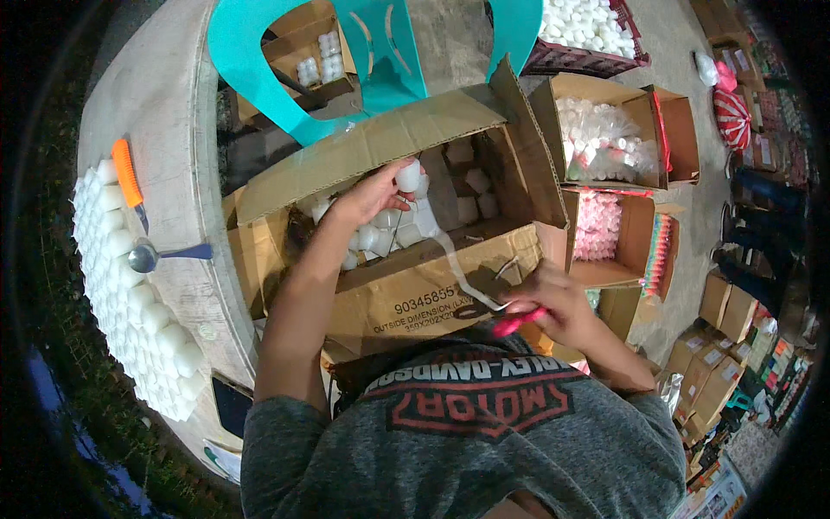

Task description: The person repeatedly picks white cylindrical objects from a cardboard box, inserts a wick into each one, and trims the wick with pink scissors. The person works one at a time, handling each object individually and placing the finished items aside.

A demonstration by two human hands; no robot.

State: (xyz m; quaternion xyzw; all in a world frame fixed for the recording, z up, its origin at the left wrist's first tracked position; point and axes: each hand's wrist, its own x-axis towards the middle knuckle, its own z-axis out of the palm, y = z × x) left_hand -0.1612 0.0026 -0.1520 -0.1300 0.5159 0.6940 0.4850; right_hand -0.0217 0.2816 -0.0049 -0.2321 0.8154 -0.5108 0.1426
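My left hand reaches into an open cardboard box and grips a small white plastic bottle at the top of a clear plastic sleeve that trails toward my right hand. My right hand is closed on pink-handled scissors at the box's near right corner, blades touching the sleeve's end. More small white bottles lie inside the box beneath my left hand.
A round table at left carries rows of white bottles, an orange-handled knife and a metal spoon. A teal plastic chair stands behind the box. Open cartons of bottles and stacked boxes crowd the right.
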